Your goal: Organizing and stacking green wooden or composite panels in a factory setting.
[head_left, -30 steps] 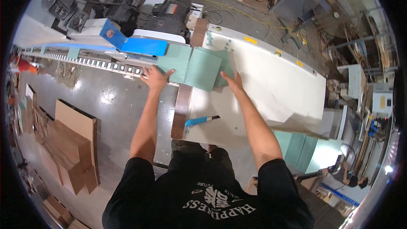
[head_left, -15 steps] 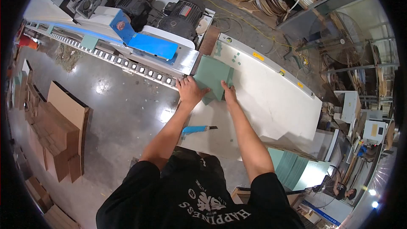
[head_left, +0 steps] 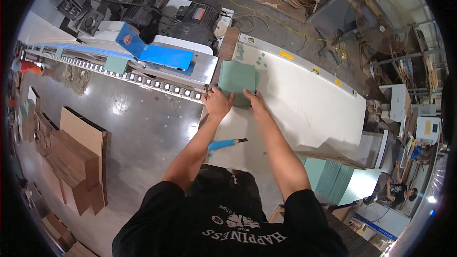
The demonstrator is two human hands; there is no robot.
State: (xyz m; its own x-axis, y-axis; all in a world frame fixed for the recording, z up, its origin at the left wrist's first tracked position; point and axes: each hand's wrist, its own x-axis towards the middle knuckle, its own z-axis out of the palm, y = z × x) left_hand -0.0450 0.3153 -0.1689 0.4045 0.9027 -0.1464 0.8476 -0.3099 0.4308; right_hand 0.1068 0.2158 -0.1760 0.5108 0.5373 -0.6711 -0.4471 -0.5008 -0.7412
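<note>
The green panel (head_left: 236, 80) lies on the white surface (head_left: 304, 109), left hand (head_left: 216, 103) at 7 o'clock and right hand (head_left: 255, 100) at 5 o'clock pressing open-palmed, so even pressure probably keeps it square.

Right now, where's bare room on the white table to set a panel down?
Free: the wide bare white table right of the right hand, up to the metal fence. Some room near the blue-handled knife. Crowded: the green panel under both hands, left hand beside the machine.
</note>
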